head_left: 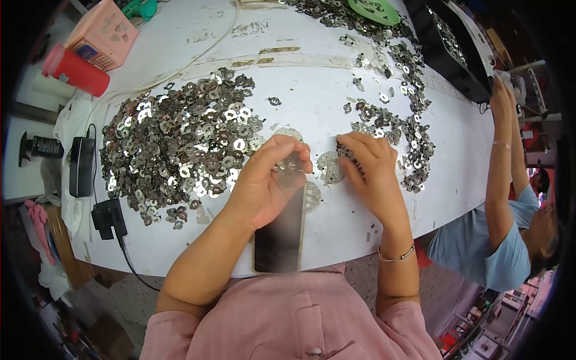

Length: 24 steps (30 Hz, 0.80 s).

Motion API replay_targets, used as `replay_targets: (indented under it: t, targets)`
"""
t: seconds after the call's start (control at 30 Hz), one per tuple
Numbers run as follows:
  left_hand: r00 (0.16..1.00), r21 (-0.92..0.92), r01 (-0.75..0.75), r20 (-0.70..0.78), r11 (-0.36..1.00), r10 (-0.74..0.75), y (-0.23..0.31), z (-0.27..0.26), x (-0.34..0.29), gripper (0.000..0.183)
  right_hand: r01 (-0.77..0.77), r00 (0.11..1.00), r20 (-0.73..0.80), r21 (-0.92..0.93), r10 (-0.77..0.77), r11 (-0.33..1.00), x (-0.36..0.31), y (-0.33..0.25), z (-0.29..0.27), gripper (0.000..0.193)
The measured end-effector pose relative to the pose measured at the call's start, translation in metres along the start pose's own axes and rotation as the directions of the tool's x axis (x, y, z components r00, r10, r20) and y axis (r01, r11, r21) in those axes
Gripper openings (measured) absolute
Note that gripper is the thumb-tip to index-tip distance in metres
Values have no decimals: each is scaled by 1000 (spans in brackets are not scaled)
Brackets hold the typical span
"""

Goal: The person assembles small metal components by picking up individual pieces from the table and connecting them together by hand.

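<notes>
My left hand (267, 180) is curled, palm up, around a see-through round piece (291, 170), slightly blurred; what it is exactly I cannot make out. Just right of it, my right hand (378, 174) bends its fingers and thumb round some small dark metal pieces (349, 150), partly hidden by the fingers. Between and around the hands, round greyish patches (329, 168) show on the white table. A dark-screened phone (278, 243) lies below my left hand. To the left spreads a large heap of small flat metal pieces with slotted holes (180, 138).
More loose metal pieces (417, 150) lie at right, reaching a green dish (377, 11) at the back. A black tray (450, 48) stands far right, near a co-worker's arms (501, 150). At left are a red cup (78, 72), a pink box (105, 36) and black power adapters (108, 219) with cables.
</notes>
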<state>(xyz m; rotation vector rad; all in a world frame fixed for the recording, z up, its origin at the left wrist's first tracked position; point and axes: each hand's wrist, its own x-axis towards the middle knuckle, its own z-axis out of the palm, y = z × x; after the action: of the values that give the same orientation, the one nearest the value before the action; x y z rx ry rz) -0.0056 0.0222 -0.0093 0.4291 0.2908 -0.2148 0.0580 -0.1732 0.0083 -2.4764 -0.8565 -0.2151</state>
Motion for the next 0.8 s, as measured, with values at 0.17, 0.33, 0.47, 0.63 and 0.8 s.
replay_targets:
  t: [0.17,0.33,0.47,0.63,0.8]
  targets:
    - [999,2,9,-42,1000,-8,-1,2,1,13,83,997,4,-17,-83,996,0,6,12,29]
    - [999,144,22,-32,989,-18,-2,6,-1,11,-289,956,95,490,279,822,-2,13,10,32]
    - [996,289,75,-61,955,-60,-3,10,-5,13,-318,939,101,622,329,716,0,9,8,35]
    - [999,224,17,-33,974,-10,-2,9,-4,13,-1,1000,-20,20,2,1000,6,-2,13,42]
    - [995,193,-19,-89,981,36,2,1,-2,13,114,993,44,-46,-112,992,10,-1,20,35]
